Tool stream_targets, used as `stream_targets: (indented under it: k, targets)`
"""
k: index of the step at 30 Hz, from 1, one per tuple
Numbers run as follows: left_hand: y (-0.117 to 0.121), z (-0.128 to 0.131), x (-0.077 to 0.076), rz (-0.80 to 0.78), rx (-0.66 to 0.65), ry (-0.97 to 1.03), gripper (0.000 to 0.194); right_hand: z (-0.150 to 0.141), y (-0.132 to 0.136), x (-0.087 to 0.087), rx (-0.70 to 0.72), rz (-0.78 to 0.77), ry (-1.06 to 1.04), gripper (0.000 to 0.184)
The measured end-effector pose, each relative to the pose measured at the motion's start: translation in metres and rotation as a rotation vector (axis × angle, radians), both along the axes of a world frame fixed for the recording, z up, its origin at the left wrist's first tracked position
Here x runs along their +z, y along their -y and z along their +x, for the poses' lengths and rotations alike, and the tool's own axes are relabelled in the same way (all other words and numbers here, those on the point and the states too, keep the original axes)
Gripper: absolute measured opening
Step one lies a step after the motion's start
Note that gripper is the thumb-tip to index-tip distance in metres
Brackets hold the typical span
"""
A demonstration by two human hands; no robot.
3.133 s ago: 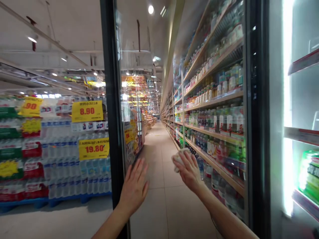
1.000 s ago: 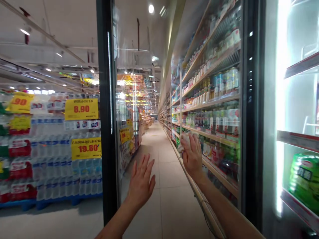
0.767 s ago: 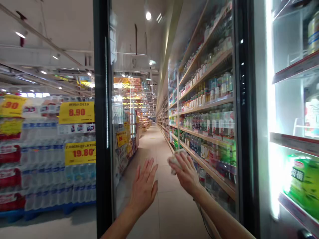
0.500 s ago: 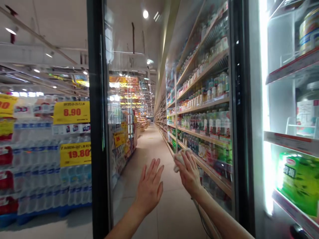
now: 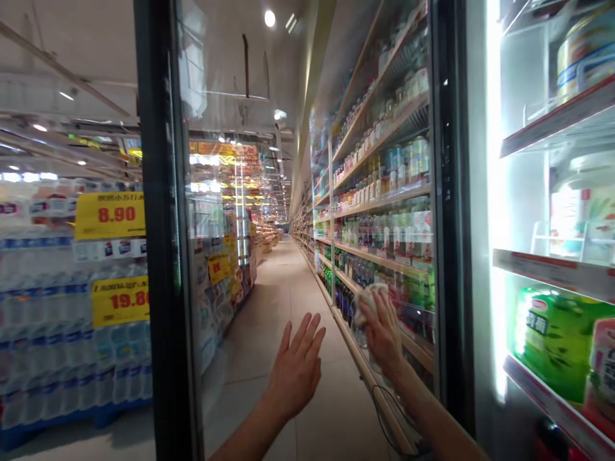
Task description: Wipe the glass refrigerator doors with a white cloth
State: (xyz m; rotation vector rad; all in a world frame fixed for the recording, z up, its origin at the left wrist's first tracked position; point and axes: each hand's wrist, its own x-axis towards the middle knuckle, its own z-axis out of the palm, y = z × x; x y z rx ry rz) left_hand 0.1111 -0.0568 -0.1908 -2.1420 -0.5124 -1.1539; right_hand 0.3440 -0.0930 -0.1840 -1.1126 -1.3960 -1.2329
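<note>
Open cooler glass door (image 5: 269, 192) stands edge-on to the head camera, dark frame (image 5: 161, 256) on the left side, aisle and shelves visible through the pane. Left hand (image 5: 295, 368) is flat against the glass, fingers spread and pointing up, nothing in it. Right hand (image 5: 384, 330) is wrapped around a crumpled white cloth (image 5: 369, 296), pressing it on the same pane, higher and to the right of the left hand; the two hands are near each other but apart. Cloth bunch sticks out above the right fingertips. A thin dark cord (image 5: 384, 416) loops under the right forearm, where it ends I can't tell. Far right: lit cooler interior with shelves (image 5: 552, 269); a green package (image 5: 552, 339) sits on the lower shelf, a can (image 5: 583, 51) on the upper one. Through the glass: long row of drink shelves (image 5: 384, 198) running down the right side of the aisle, tiled floor (image 5: 288, 301) in the middle. Left of the door frame: stacked bottled-water packs (image 5: 57, 346) with yellow price signs (image 5: 109, 214) reading 8.90 and, lower down, partly cut off by the frame, 19.8. Ceiling lights are on overhead.
</note>
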Motion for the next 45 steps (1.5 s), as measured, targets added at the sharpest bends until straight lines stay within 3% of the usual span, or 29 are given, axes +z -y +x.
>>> stream_targets:
  k: [4, 9, 11, 17, 20, 24, 27, 31, 33, 35, 39, 41, 43, 45]
  targets:
    - [0.0, 0.008, 0.003, 0.003, -0.006, -0.014, 0.046, 0.025, -0.004, 0.008, -0.047, 0.2, -0.312, 0.052]
    - [-0.002, 0.026, 0.027, 0.074, -0.046, -0.015, 0.045, 0.014, -0.003, 0.005, -0.011, 0.043, -0.089, 0.051]
    - [-0.005, 0.03, 0.036, 0.075, -0.043, -0.004, 0.046, 0.027, -0.001, 0.004, -0.018, 0.013, -0.07, 0.047]
    - [-0.013, 0.031, 0.038, 0.087, -0.028, -0.005, 0.045, 0.096, 0.0, 0.02, -0.106, 0.344, -0.594, 0.05]
    - [-0.015, 0.032, 0.035, 0.082, -0.034, 0.006, 0.044, 0.078, -0.004, 0.023, -0.076, 0.303, -0.506, 0.051]
    - [-0.016, 0.033, 0.034, 0.077, -0.034, 0.006, 0.047, 0.025, -0.003, 0.016, 0.011, 0.068, -0.12, 0.051]
    - [-0.016, 0.032, 0.035, 0.078, -0.04, -0.003, 0.046, 0.021, 0.001, 0.014, 0.034, -0.042, 0.073, 0.054]
    - [-0.015, 0.031, 0.035, 0.084, -0.045, -0.007, 0.044, 0.055, -0.002, 0.031, -0.041, 0.234, -0.308, 0.054]
    - [-0.014, 0.031, 0.036, 0.087, -0.046, -0.001, 0.044, 0.056, -0.007, 0.041, -0.053, 0.328, -0.461, 0.052]
    - [-0.014, 0.031, 0.036, 0.089, -0.045, 0.004, 0.044, 0.039, -0.011, 0.044, -0.029, 0.29, -0.395, 0.05]
    - [-0.014, 0.031, 0.035, 0.087, -0.038, -0.003, 0.045, -0.006, -0.009, 0.034, 0.06, 0.01, 0.024, 0.051]
    - [-0.015, 0.03, 0.035, 0.09, -0.041, -0.014, 0.045, -0.006, -0.005, 0.029, 0.053, -0.049, 0.113, 0.051]
    - [-0.015, 0.025, 0.038, 0.095, -0.051, -0.024, 0.044, 0.013, -0.003, 0.028, 0.015, 0.018, 0.027, 0.05]
    - [-0.016, 0.018, 0.045, 0.09, -0.048, -0.005, 0.044, 0.041, -0.004, 0.032, -0.024, 0.161, -0.232, 0.049]
